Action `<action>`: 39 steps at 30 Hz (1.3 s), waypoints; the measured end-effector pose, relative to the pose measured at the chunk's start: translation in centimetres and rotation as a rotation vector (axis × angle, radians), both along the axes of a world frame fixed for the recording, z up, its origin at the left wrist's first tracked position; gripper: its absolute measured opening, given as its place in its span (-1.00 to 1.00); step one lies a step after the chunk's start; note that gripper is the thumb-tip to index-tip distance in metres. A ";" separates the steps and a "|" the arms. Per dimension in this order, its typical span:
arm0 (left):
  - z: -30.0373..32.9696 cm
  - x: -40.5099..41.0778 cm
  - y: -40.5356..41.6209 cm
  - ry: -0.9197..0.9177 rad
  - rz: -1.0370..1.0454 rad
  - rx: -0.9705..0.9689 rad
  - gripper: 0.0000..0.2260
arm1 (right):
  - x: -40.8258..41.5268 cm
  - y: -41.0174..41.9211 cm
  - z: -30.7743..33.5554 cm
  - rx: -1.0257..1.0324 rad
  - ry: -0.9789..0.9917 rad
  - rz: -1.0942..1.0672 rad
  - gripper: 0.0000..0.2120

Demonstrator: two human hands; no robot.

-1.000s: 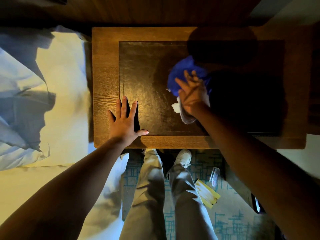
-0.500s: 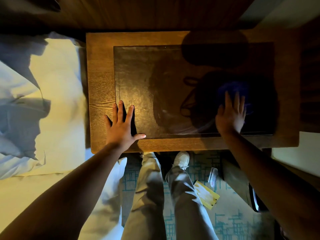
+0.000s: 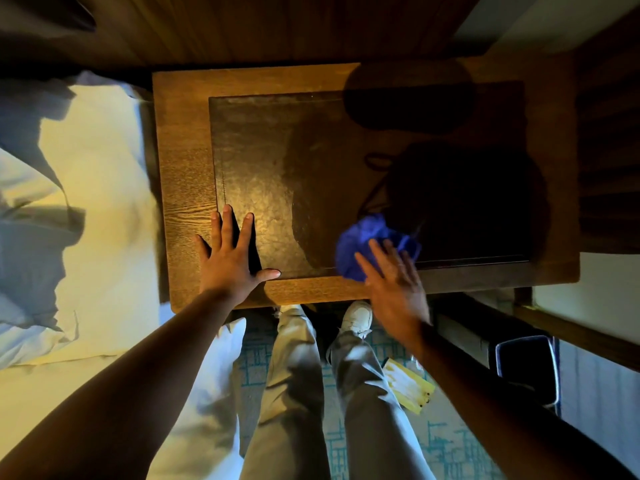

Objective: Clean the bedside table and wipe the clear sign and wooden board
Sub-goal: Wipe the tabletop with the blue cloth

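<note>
Head view, looking straight down: at the far left lies a rumpled white pillow (image 3: 86, 209) on pale bedding, close against the side of the rectangular wooden bedside table (image 3: 183, 168). The table's lighter oak-grained border frames a darker, dimpled brown inset panel (image 3: 270, 161), lit warmly on its left part and deep in shadow on its right. The left hand (image 3: 230, 258) rests flat on the near left corner of the table, fingers spread and thumb stretched out to the right, its fingertips crossing onto the inset panel. Below the table's front edge, two legs in light grey trousers (image 3: 298, 393) and a white shoe (image 3: 358, 318) stand on patterned teal carpet. Further right, the right hand (image 3: 394, 278) lies palm-down, fingers extended and slightly apart, pressing a crumpled blue cloth (image 3: 363, 240) against the near edge of the inset panel; the hand is motion-blurred. A yellow card (image 3: 408, 388) lies on the carpet, and a dark bin (image 3: 526, 368) stands at the far right.
</note>
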State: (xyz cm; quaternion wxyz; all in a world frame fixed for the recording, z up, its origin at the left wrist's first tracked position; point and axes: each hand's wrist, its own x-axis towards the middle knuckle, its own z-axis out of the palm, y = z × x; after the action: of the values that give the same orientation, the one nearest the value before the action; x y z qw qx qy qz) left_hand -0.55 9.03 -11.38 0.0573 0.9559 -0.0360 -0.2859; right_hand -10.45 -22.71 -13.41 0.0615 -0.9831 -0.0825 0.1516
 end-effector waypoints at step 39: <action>0.4 0.1 0.0 -0.011 0.001 -0.021 0.08 | 6.4 1.0 -0.4 0.191 -0.081 -0.834 -0.39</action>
State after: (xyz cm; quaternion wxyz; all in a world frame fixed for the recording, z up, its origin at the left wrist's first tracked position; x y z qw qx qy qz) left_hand -0.45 9.02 -11.02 0.0673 0.9567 -0.0390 -0.2804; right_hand -4.02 -21.75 -13.76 0.2051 -0.9273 0.3059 0.0665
